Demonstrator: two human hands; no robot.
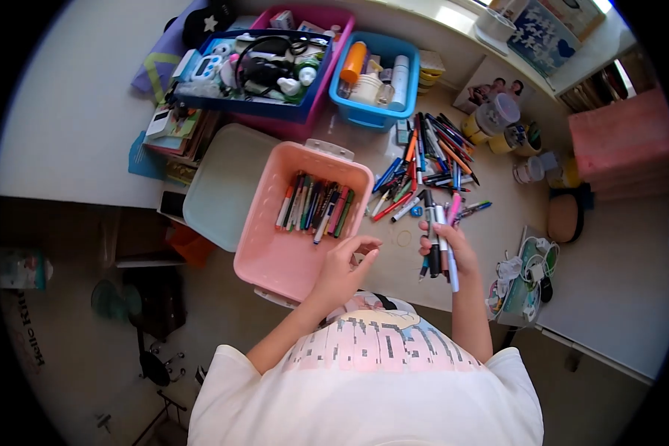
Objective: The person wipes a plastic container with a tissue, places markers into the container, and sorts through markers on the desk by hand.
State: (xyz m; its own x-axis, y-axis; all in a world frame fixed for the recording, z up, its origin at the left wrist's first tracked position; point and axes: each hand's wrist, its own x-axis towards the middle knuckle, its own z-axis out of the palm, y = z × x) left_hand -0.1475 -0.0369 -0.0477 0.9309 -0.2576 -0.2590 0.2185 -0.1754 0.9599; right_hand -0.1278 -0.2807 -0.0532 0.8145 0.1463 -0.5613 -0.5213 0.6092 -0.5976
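Note:
My right hand (462,253) is closed around a bunch of markers (442,249) in black, white, pink and other colours, held over the desk. Above the near right edge of a pink plastic box (256,245) is my left hand (346,266), its fingers curved with a gap to the thumb and nothing visible between them. Inside that box, a row of markers and pens (316,204) lies side by side against the far part of the floor. Just beyond my right hand spreads a loose pile of pens and markers (431,152) on the desk.
A pale lid (230,186) lies left of the pink box. Behind stand a navy tray (267,110) of small items on a magenta bin (340,22) and a blue basket (379,119) with bottles. White cables (531,271), jars (498,111) and a pink cloth (621,141) are at right.

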